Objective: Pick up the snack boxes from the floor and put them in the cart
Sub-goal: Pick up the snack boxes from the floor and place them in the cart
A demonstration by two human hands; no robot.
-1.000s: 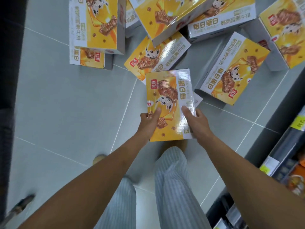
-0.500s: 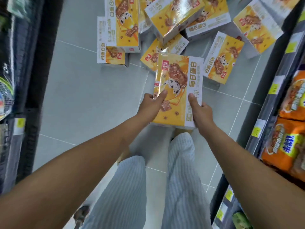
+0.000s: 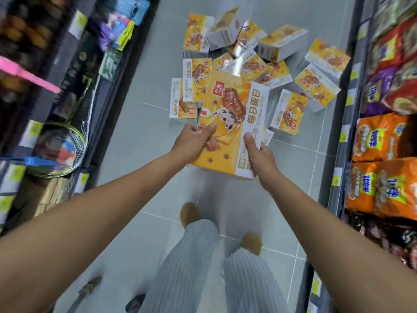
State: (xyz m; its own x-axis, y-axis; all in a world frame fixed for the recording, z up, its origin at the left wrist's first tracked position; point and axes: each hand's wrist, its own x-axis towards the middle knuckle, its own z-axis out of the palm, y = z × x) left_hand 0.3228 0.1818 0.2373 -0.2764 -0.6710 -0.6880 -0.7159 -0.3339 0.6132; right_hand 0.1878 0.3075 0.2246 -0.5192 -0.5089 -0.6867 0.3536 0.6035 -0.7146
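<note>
The grey tiled floor (image 3: 140, 132) is running between shelves at left and right, a pile of snack boxes (image 3: 246, 53) lying at its far end. Nearer, a yellow snack box (image 3: 230, 123) is hanging above the floor, the left hand (image 3: 193, 141) and right hand (image 3: 259, 152) pinching its near corners, thumbs on top.

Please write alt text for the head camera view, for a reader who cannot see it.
Seen from above, a person's left hand and right hand hold one yellow snack box above a grey tiled floor. More of the same boxes lie in a heap just ahead. Stocked shop shelves line both sides; no cart is visible.
</note>
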